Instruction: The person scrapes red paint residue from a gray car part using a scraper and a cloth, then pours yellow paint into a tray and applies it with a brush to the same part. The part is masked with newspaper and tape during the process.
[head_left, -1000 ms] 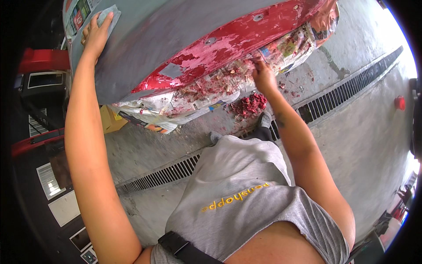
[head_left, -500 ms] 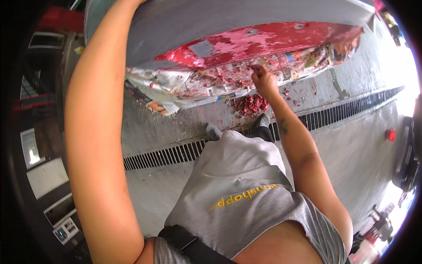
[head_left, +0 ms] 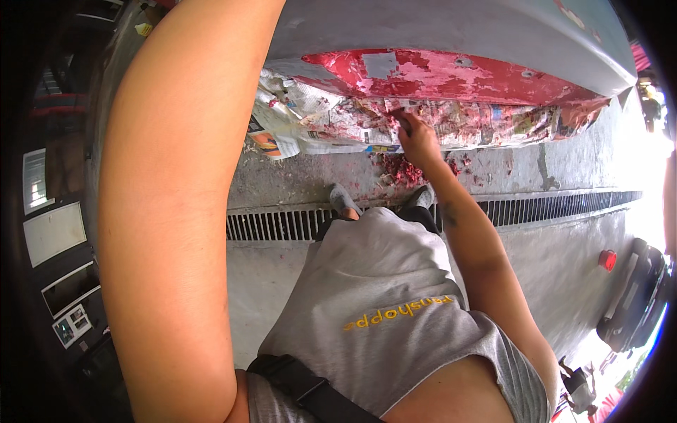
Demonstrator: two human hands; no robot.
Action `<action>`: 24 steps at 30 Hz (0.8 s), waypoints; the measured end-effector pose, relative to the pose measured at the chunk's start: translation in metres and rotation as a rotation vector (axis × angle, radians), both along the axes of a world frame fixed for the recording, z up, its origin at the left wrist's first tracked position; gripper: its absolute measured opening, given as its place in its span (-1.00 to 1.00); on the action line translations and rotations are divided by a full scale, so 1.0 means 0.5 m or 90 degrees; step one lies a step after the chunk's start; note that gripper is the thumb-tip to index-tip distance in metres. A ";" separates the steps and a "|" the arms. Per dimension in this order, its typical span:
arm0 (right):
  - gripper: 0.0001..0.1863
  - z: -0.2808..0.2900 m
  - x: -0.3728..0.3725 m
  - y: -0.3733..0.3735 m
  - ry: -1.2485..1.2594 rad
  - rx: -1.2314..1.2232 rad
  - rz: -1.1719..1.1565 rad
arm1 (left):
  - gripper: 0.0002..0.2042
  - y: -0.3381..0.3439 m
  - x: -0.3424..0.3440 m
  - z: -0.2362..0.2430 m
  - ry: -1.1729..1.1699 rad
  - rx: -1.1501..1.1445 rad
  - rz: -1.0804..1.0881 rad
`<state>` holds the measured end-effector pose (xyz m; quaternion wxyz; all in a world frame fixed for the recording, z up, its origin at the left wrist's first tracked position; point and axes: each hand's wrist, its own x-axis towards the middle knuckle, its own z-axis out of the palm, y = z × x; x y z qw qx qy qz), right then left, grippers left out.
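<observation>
Strong white light reaches you from the right, where the floor (head_left: 550, 271) burns out to glare toward its far end and bluish fringing lines the rim. On your left, the dark wall (head_left: 60, 282) sinks into gloom. A soft sheen lies over the grey panel (head_left: 451, 32), and gentle shadows fill the folds of your shirt (head_left: 381, 275). Your right hand (head_left: 421, 143) is shaded, its fingertips indistinct. Fisheye distortion swells your near left arm (head_left: 169, 211); black vignetting rounds the corners.
</observation>
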<state>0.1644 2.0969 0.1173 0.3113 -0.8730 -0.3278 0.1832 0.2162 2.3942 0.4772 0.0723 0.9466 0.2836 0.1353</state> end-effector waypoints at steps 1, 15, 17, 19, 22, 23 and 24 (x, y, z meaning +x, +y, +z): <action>-0.50 -0.011 -0.014 0.039 -0.004 -0.027 -0.022 | 0.09 -0.001 -0.001 0.000 0.002 0.004 -0.002; -0.54 0.039 0.066 -0.109 -0.073 -0.188 0.048 | 0.08 -0.001 0.001 0.001 0.008 0.011 0.001; -0.55 0.020 0.075 -0.065 -0.081 -0.155 0.022 | 0.08 -0.002 -0.003 0.002 0.009 0.015 -0.008; -0.54 0.003 0.081 -0.053 -0.059 -0.118 0.009 | 0.07 -0.004 -0.006 0.002 0.003 0.023 -0.019; -0.55 0.006 0.095 -0.096 0.011 -0.218 -0.018 | 0.06 -0.006 -0.004 0.001 0.006 0.032 -0.014; -0.57 0.019 0.099 -0.127 -0.005 -0.240 -0.011 | 0.06 -0.005 -0.005 0.001 0.007 0.034 -0.006; -0.57 0.035 0.101 -0.152 -0.025 -0.266 -0.009 | 0.06 -0.005 -0.004 0.001 0.007 0.032 -0.007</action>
